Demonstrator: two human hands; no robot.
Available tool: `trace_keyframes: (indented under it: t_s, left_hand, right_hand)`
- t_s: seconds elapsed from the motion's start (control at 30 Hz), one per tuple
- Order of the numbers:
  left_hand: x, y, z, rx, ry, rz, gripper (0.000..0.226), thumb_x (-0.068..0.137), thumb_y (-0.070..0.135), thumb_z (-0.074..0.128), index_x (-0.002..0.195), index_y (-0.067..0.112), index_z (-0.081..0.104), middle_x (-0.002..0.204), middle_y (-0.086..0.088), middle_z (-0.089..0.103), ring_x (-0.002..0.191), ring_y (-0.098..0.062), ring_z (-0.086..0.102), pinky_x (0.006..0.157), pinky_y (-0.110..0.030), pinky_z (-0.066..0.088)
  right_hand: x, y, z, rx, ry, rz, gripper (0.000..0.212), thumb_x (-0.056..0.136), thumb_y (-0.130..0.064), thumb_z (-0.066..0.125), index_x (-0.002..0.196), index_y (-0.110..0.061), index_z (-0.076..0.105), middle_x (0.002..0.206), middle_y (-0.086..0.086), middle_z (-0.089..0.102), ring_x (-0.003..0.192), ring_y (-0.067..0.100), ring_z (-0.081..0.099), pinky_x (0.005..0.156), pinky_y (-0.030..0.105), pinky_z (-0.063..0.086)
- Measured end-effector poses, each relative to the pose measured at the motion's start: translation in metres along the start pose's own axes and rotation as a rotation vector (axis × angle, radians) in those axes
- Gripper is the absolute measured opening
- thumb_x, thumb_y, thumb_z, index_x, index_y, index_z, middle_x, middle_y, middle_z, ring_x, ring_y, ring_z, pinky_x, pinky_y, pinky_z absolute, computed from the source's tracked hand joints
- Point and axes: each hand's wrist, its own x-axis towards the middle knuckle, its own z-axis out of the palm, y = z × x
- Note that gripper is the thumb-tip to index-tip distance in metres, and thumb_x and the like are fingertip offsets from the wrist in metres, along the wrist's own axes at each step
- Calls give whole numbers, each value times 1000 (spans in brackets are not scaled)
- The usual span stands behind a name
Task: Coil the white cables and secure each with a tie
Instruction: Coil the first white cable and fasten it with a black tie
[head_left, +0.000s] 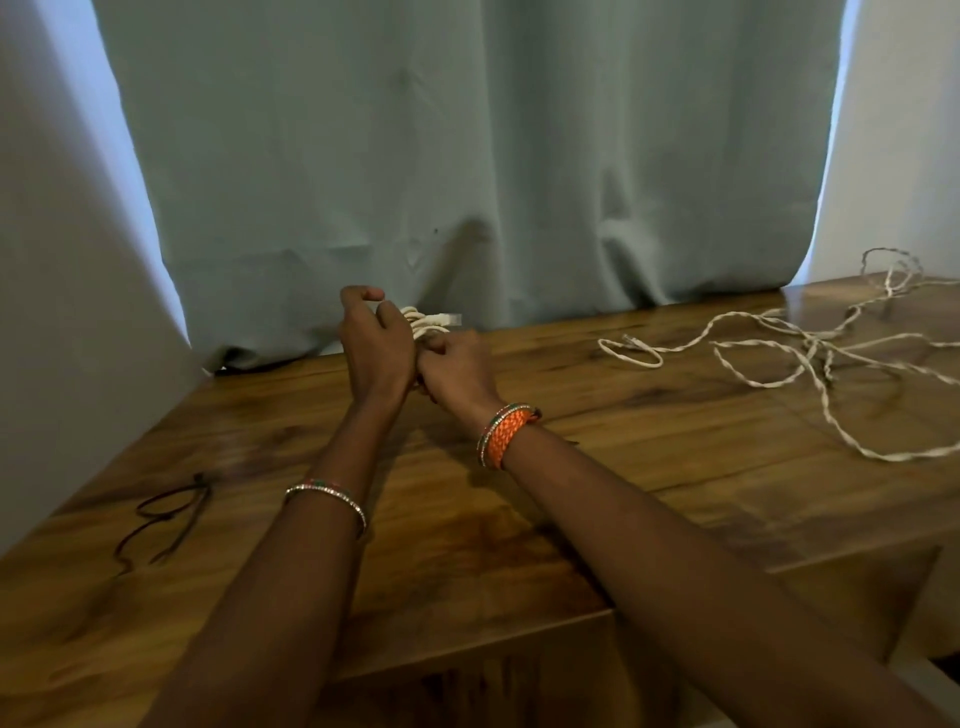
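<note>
A small coil of white cable (428, 321) is held up near the back of the wooden table (597, 467), mostly hidden behind my hands. My left hand (375, 340) is closed around the coil's left side. My right hand (454, 366) grips it from below and right, fingers pinched at the bundle. Whether a tie is between the fingers cannot be seen. A second white cable (810, 353), twisted and uncoiled, sprawls in loose loops over the table's right side. Dark thin ties (166, 512) lie on the table at the left.
A grey-green curtain (467, 156) hangs right behind the table's back edge, touching it. White walls flank it on both sides. The table's front edge drops off at the lower right.
</note>
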Motion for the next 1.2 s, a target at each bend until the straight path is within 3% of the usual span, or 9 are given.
trace_keyframes:
  t_s: [0.17,0.23,0.3,0.47,0.67,0.77,0.9,1.03,1.2]
  left_hand:
    - [-3,4,4,-62,11,-67,20,94,7,40,101,-3,55,86,-5,55,67,-8,49,54,-9,35]
    - [-2,1,6,-33,-21,-69,28,93,6,39,71,2,55,70,-6,55,63,-12,46,58,-21,31]
    - [-4,-4,6,-22,-73,-50,42,92,4,39,51,14,37,54,-8,43,55,-15,38,58,-27,25]
    - [-6,-10,2,-101,-162,61,29,93,24,44,71,8,51,61,-1,51,61,-16,47,57,-28,33]
    - [-4,-10,-11,-93,-125,140,25,93,20,55,72,7,51,52,6,46,46,3,48,45,-9,30]
    - [-1,-17,-14,-93,-134,149,25,93,20,54,71,7,54,52,3,50,45,-2,49,45,-13,33]
    - [1,-30,-17,26,-148,238,32,92,19,52,64,5,54,54,-1,47,53,-8,43,51,-20,30]
    - [7,-39,-20,141,-179,308,28,90,24,49,66,12,53,59,3,48,59,-14,46,56,-26,31]
    - [8,-50,-17,165,-333,222,29,83,40,50,71,18,63,67,-2,63,69,-21,60,61,-34,43]
  right_hand:
    - [-7,-3,14,362,122,164,32,87,-4,53,61,-21,62,53,-3,51,49,9,43,47,22,32]
    - [-9,-5,14,399,132,176,33,89,-6,54,61,-22,60,53,-5,50,48,7,41,46,20,31]
    - [-12,-4,10,402,116,192,35,91,-6,53,59,-21,59,52,-5,48,47,6,38,42,17,29]
    - [-19,-11,-4,384,17,208,36,93,-4,47,61,-17,57,54,-1,48,30,-1,38,32,10,26]
    - [-24,-21,-6,309,-149,157,28,97,-4,39,106,-5,66,59,-4,49,30,-4,42,33,8,27]
    - [-27,-21,-7,233,-239,158,27,97,-6,37,90,-15,62,60,0,50,36,2,37,35,16,26]
    - [-29,-15,-11,-105,-229,-36,32,95,-10,45,70,-5,64,60,4,59,46,5,49,48,22,35]
    - [-40,-19,-18,-366,-262,-192,27,93,-14,48,80,0,67,69,12,62,52,13,46,48,25,33]
    - [-45,-41,-43,-344,-404,-149,25,94,-13,45,80,-12,66,74,0,62,66,9,54,59,24,40]
